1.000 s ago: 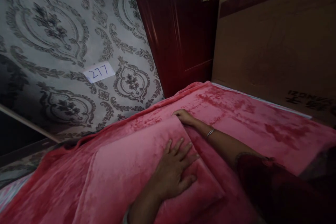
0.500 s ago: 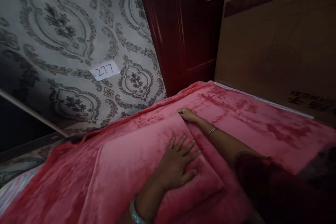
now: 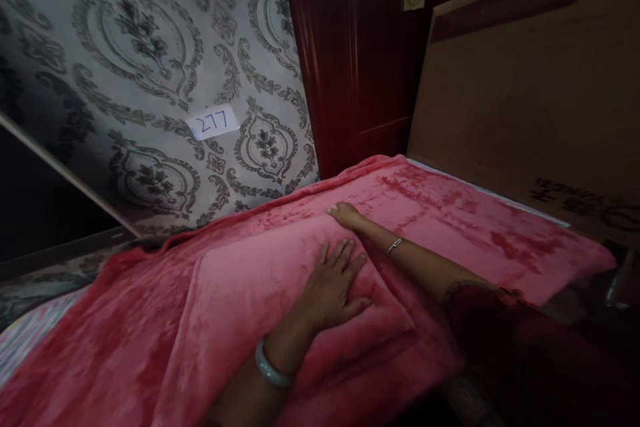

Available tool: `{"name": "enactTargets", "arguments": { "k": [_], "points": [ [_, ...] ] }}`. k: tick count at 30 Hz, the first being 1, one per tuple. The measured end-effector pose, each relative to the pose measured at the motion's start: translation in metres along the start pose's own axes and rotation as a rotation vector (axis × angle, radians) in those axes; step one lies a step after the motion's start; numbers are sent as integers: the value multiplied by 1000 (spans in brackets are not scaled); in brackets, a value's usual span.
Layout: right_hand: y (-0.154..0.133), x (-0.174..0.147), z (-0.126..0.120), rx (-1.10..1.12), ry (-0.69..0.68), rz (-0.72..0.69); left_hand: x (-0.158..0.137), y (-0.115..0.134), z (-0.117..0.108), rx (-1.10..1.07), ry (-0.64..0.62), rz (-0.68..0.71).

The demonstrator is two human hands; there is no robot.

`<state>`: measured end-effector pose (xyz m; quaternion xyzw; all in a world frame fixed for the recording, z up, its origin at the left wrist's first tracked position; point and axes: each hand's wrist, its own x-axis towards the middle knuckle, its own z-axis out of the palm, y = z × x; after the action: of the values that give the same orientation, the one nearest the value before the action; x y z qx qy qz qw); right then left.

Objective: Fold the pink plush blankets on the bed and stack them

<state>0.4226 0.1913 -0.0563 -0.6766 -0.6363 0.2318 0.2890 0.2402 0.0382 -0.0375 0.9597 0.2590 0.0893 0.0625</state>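
A pink-red plush blanket lies spread out, with a folded part raised in the middle. My left hand, with a pale bangle on its wrist, rests flat on that folded part, its fingers spread. Farther off, my right hand is closed at the far corner of the fold, gripping the blanket edge. A thin bracelet circles my right wrist. The fingertips of my right hand are partly hidden.
Behind the blanket stand a patterned wall with a paper label reading 277 and a dark red wooden panel. A large cardboard box borders the right side. Striped cloth shows at the lower left.
The head view has turned slightly, so the wall sits more to the right. Both hands have shifted a little left and up in the picture, my left hand still flat on the fold.
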Motion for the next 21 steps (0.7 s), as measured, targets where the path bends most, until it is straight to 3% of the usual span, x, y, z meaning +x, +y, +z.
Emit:
{"name": "enactTargets", "arguments": {
  "k": [6, 14, 17, 21],
  "points": [
    [11, -5, 15, 43, 101, -71, -2, 3, 3, 40, -19, 48],
    [16, -4, 14, 254, 199, -118, -1, 1, 2, -11, 30, 70],
    [13, -9, 7, 347, 247, -98, -1, -2, 1, -70, 112, 113],
    [5, -25, -15, 461, 343, -31, -3, -6, 7, -104, 329, 183]
  ]
}}
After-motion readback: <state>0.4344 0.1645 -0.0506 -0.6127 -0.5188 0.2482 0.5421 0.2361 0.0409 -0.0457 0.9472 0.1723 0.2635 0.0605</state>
